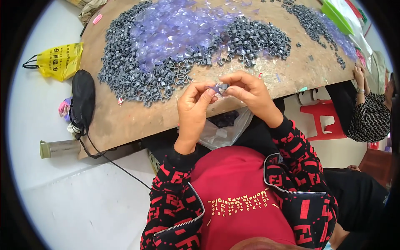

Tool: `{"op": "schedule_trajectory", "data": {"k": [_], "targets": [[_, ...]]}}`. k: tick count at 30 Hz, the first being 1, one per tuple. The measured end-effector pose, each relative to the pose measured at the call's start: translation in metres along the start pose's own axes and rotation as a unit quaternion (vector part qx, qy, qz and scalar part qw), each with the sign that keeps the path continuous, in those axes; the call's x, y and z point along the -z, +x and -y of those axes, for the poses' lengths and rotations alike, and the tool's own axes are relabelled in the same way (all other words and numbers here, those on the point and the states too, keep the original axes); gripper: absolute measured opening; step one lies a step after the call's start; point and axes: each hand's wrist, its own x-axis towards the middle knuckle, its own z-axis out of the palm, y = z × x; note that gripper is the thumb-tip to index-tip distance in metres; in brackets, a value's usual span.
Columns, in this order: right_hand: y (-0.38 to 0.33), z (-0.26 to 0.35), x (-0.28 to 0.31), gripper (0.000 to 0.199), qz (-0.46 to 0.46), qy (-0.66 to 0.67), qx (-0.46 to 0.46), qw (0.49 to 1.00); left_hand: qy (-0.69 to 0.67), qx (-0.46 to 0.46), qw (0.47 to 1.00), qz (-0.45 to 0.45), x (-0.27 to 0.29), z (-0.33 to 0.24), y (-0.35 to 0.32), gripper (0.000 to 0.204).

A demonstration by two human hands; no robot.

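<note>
My left hand (pixel 194 102) and my right hand (pixel 252 95) meet just past the near edge of the table. A small purple see-through plastic piece (pixel 215 88) is pinched between my left thumb and fingers. Held against it by my right thumb and forefinger is a small grey plastic clip (pixel 223 86). The two parts touch; whether they are joined I cannot tell. Beyond my hands lies a heap of grey clips (pixel 137 83), with a pile of purple plastic pieces (pixel 175 31) on top and behind.
An open clear plastic bag (pixel 221 136) hangs below the table edge at my lap. On the left are a black pouch (pixel 83 98) with a cord, a yellow bag (pixel 62 62) and a clear bottle (pixel 62 148). Another person's hand (pixel 359 76) rests by the right table edge, near a red stool (pixel 320 118).
</note>
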Motion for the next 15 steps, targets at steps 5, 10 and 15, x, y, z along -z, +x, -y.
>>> {"op": "schedule_trajectory", "data": {"k": [5,10,15], "targets": [[0.003,0.000,0.007,0.020,0.077,0.106,-0.074,0.989,0.227,-0.171,0.959,0.004,0.003,-0.001,0.001,0.010],[0.010,-0.001,0.025,0.017,0.181,0.146,-0.110,0.966,0.182,-0.099,0.976,0.069,-0.001,-0.012,-0.001,0.009],[0.024,0.031,0.034,0.018,0.287,0.043,-0.134,0.947,0.086,0.076,0.975,0.189,0.016,-0.015,0.007,0.012]]}}
